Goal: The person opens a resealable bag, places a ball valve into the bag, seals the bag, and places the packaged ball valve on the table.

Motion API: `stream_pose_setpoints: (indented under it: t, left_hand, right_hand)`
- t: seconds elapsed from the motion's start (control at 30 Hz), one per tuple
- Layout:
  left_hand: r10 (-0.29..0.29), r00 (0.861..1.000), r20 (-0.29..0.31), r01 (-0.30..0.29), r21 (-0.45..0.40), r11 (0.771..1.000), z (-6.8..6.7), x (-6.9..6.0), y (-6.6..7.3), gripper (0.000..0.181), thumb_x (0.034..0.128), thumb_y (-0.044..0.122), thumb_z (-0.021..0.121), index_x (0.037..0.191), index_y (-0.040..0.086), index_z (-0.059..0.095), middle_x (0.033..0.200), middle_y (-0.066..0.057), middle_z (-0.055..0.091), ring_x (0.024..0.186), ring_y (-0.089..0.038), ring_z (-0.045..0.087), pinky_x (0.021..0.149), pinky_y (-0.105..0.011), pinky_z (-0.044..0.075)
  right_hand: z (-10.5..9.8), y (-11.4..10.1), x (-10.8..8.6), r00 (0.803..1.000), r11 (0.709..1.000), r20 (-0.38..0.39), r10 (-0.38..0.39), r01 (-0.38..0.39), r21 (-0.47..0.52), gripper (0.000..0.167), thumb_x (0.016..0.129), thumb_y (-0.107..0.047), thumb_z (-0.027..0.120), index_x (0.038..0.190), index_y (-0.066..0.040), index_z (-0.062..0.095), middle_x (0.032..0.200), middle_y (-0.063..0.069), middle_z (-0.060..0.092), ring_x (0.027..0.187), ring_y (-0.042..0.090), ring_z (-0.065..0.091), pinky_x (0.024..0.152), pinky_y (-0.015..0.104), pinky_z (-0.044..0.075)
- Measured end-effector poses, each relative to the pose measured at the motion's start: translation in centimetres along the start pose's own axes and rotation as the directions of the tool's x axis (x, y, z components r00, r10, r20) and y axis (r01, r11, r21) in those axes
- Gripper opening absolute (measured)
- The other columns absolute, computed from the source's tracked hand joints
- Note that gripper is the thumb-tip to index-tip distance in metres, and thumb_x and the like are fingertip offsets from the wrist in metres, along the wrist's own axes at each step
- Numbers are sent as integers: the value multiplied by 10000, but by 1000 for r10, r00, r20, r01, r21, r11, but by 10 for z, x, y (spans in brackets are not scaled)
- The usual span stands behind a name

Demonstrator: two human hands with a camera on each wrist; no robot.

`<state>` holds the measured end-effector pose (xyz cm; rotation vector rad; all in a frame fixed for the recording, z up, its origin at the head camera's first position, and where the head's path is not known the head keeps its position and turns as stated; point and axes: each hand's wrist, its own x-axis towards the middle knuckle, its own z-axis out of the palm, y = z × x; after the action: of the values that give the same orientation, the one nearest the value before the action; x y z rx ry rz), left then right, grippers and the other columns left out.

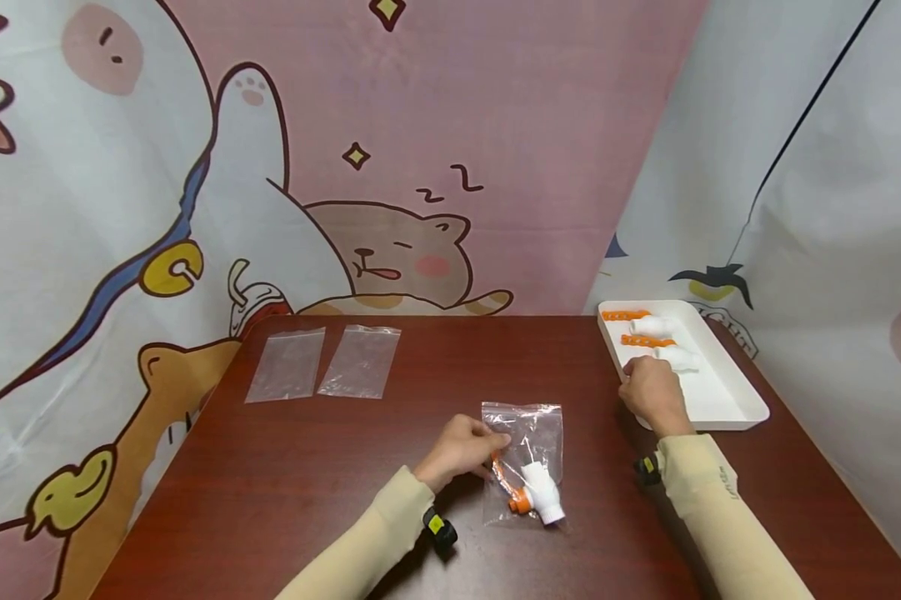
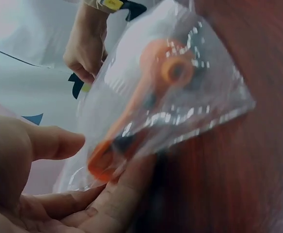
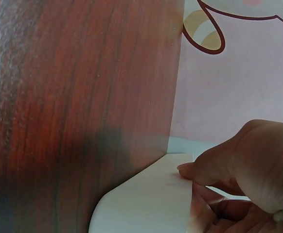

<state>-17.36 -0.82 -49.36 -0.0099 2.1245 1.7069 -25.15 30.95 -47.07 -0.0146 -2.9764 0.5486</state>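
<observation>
My left hand [image 1: 461, 450] holds the left edge of a clear zip bag [image 1: 521, 425]. Inside the bag are a white tubular plastic fitting [image 1: 543, 492] and an orange handle-like piece with a ring end [image 2: 173, 70]. In the left wrist view, fingers lie under the bag with the thumb above. Over at the right, my right hand [image 1: 654, 392] grips the near left wall of a white tray [image 1: 720, 400]; the thumb presses its outer side, the fingers lie inside [image 3: 141, 199]. White fittings [image 1: 651, 326] and orange perforated strips [image 1: 648, 341] lie in the tray.
Two flat clear zip bags [image 1: 287, 367] [image 1: 362, 362] lie side by side at the back left of the brown table [image 1: 420, 367]. Printed cloth walls [image 1: 540, 150] stand behind and at the sides, close to the tray's right edge.
</observation>
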Motion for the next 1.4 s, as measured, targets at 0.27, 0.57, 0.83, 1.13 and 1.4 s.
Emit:
stream_pose_setpoints:
  t: [0.27, 0.57, 0.83, 1.13, 1.4]
  left_hand:
    - [52, 997, -65, -39, 186, 982, -7, 0, 0, 195, 901, 183, 789, 886, 17, 688, 687, -79, 674, 467, -150, 612, 483, -343, 579]
    - [62, 993, -103, -34, 254, 967, -14, 3, -1, 451, 826, 146, 833, 1171, -36, 608, 657, -22, 629, 444, -148, 579, 450, -320, 550]
    - [90, 987, -134, -45, 307, 951, -27, 4, -1, 475, 826, 239, 835, 1185, -1, 637, 717, -41, 678, 499, -191, 622, 483, -321, 545]
    - [242, 958, -154, -160, 414, 896, -56, 14, 1, 472, 873, 379, 791, 1206, 62, 682, 962, -68, 715, 787, -173, 659, 775, -366, 529]
    - [321, 938, -127, -218, 503, 836, -90, 28, 4, 506, 904, 404, 771, 1268, 71, 661, 1270, -132, 687, 1178, -320, 638, 986, -496, 518]
  right_hand:
    - [3, 1, -1, 1000, 1000, -20, 7, -7, 8, 329, 764, 13, 563, 1037, 124, 709, 997, 354, 701, 830, 478, 687, 734, 595, 561]
    - [4, 2, 0, 999, 1000, -31, -12, 12, 6, 320, 806, 2, 549, 1051, 137, 704, 1022, 364, 697, 863, 506, 689, 738, 598, 565]
    - [4, 3, -1, 999, 1000, -28, -18, 19, 12, 323, 823, -9, 535, 1057, 137, 704, 1031, 356, 703, 898, 519, 683, 770, 606, 562]
    - [6, 5, -3, 998, 999, -56, -27, 29, 33, 317, 808, -5, 532, 1028, 139, 708, 997, 354, 708, 841, 500, 691, 738, 599, 566]
    - [7, 6, -3, 998, 999, -58, -19, 21, 34, 311, 817, -6, 536, 1034, 133, 710, 1010, 345, 712, 847, 491, 694, 741, 599, 567]
